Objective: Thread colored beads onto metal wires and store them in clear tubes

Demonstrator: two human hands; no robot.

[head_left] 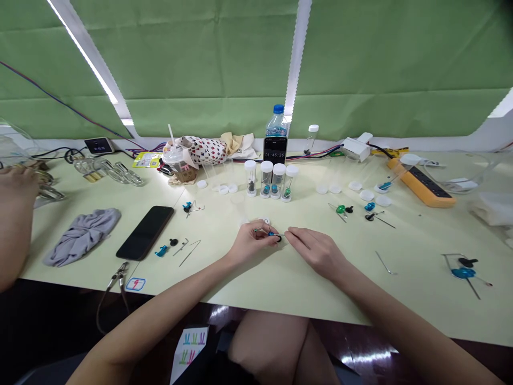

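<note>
Near the middle of the table, my left hand (250, 241) is closed on a small blue-and-black part with thin metal wires (271, 234). My right hand (315, 250) faces it, thumb and fingers pinched on the end of a thin metal rod (281, 235) that runs into the part. Just beyond my hands stand several clear tubes with white caps (266, 179), holding small blue, green or black pieces. Loose blue pieces (161, 251), black discs (173, 242) and bent wires (189, 252) lie to the left. More such parts, one green (340, 209), are at the right.
A black phone (145, 232), grey cloth (82, 237) and pliers (120, 271) lie left. At the back are a lidded cup (182, 166), a water bottle (276, 123) and a phone showing a timer (274, 151). An orange power strip (425, 184) is right. Another person's arm (15, 230) reaches in at far left.
</note>
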